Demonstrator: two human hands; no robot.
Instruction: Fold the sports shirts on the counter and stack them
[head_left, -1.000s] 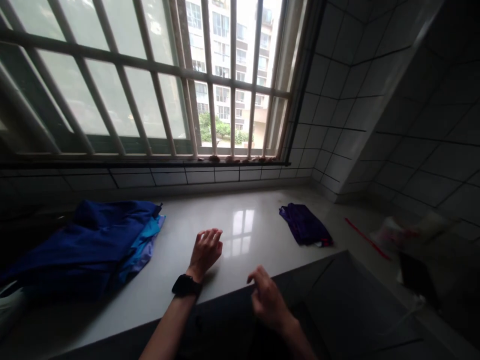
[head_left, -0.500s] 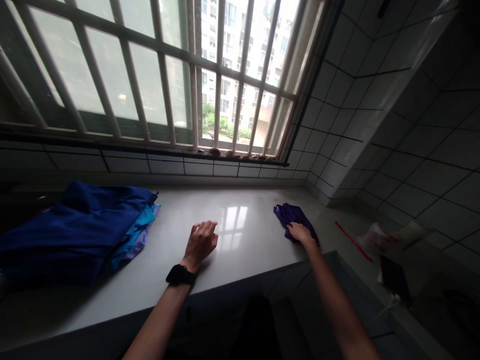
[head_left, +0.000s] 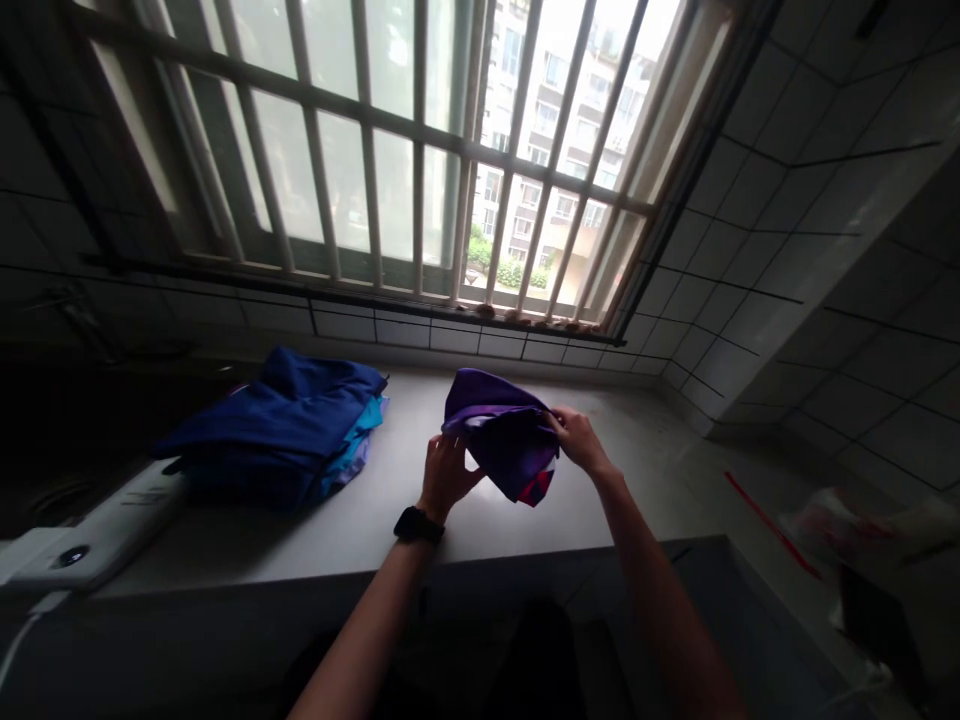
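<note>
A purple piece of cloth [head_left: 510, 440], with a red and white patch at its lower corner, is lifted above the pale countertop [head_left: 600, 520]. My right hand [head_left: 577, 437] pinches its right edge. At the left edge, my left hand [head_left: 448, 470] grips the cloth, its fingertips partly hidden behind the fabric; a black watch [head_left: 418, 525] is on that wrist. To the left lies a stack of folded fabric [head_left: 292, 430], dark blue on top with turquoise and lilac layers beneath.
A white power strip [head_left: 105, 530] with a cable rests at the left front edge. Further left are a dark sink and a faucet [head_left: 79, 320]. On the right counter lie a red strip [head_left: 772, 525], a clear plastic bag [head_left: 832, 525] and a dark flat object [head_left: 877, 620]. A barred window stands behind.
My right hand has brought the purple cloth from the right of the counter up to the middle. My left hand, empty before, has taken hold of its left edge. The view has turned left.
</note>
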